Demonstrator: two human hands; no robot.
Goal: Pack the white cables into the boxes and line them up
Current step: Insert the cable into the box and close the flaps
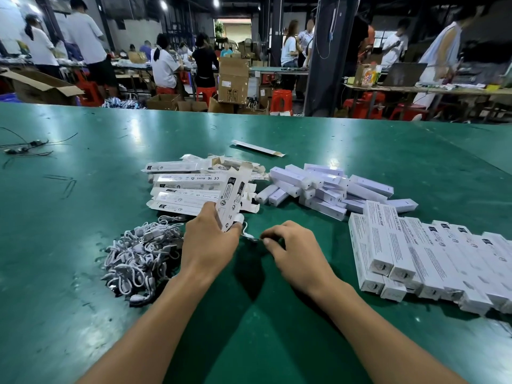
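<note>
The left hand, its grip round a box, tilts the lower mouth toward the right hand, whose narrow grip pinches a white cable just beside that mouth, seemingly to feed it in.

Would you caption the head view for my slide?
Left hand grips open white cardboard box; right hand pinches white cable.

Both bare arms reach forward, side by side. The left hand curls its fingers round a white box and holds it up. The right hand stays low, fingers bent, pinching a cable end.
</note>
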